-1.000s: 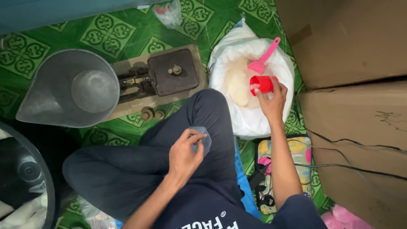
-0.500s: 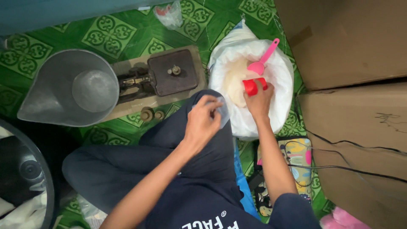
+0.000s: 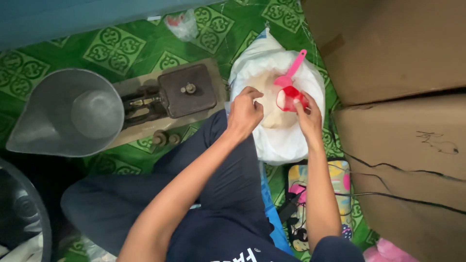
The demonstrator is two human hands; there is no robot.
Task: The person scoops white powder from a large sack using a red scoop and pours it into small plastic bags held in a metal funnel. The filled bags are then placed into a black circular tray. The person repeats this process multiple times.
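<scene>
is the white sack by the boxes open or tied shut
Open. The white sack's top is spread wide, pale powder shows inside, and a pink scoop rests in it.

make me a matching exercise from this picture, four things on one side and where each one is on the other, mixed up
Things:
1. red plastic cup
2. grey metal scale pan
3. brown cardboard boxes
4. pink plastic scoop

Places:
A. far left, on the old balance scale
B. along the right edge of the view
C. lying in the open white sack of pale powder
D. held by the right hand over the sack

Pairs: 1-D, 2-A, 3-B, 4-C
</scene>
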